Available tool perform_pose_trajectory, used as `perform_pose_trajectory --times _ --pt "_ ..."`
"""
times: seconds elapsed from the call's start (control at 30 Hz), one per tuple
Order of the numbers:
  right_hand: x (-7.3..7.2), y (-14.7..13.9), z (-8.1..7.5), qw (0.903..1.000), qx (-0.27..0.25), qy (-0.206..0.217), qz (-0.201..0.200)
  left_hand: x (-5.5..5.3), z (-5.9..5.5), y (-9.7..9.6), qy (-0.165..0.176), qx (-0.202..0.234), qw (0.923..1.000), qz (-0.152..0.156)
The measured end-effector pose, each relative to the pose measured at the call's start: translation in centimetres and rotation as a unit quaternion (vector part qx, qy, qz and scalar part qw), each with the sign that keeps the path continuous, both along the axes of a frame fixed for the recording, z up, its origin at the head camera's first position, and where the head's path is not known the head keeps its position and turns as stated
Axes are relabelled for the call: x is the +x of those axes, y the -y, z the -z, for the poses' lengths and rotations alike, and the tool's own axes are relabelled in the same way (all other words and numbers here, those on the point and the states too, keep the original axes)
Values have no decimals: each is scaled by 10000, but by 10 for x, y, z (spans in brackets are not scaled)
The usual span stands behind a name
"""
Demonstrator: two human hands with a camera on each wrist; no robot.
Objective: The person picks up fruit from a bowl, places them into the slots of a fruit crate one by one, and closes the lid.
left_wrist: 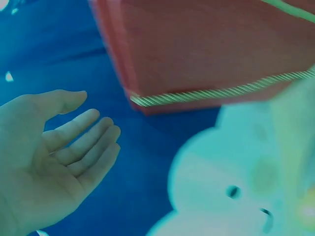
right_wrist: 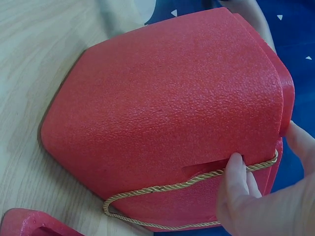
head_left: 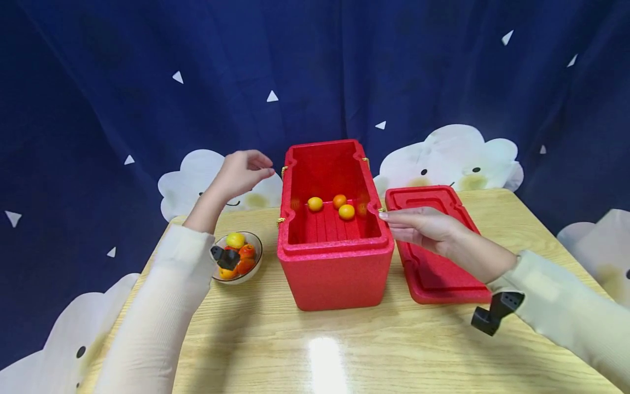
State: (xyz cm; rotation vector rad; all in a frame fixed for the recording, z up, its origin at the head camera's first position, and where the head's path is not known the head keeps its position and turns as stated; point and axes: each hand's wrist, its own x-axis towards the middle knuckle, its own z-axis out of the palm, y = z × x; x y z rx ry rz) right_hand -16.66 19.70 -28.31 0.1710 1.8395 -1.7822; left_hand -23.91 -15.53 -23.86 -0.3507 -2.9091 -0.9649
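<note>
A red foam box (head_left: 339, 282) with gold rope handles (right_wrist: 172, 187) stands uncovered on the table. Inside it lie three round fruits, among them an orange one (head_left: 339, 201) and two yellow-orange ones (head_left: 346, 212). My right hand (head_left: 423, 227) holds the box's right rim, thumb at the top edge and fingers against the outer wall by the rope. To the left of the box, my left hand (head_left: 246, 171) hovers with relaxed fingers and a bare palm (left_wrist: 64, 167), apart from the rim.
A bowl (head_left: 257, 264) of yellow, orange and red fruits stands left of the box, partly hidden by my left wrist. The red lid (head_left: 418, 290) lies on the wooden table (head_left: 266, 350) under my right forearm. A blue curtain (head_left: 315, 60) with clouds hangs behind.
</note>
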Motion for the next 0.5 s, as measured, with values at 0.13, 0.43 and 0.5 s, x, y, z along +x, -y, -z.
perform_pose_trajectory --times 0.13,0.43,0.5 --pt "-1 0 1 10000 -50 20 -8 8 31 27 68 74 9999 -88" --pt "0 0 1 10000 -28 -8 13 28 83 67 361 -124 9986 -353" --pt "0 0 1 10000 -47 6 27 32 92 72 414 -158 9982 -404"
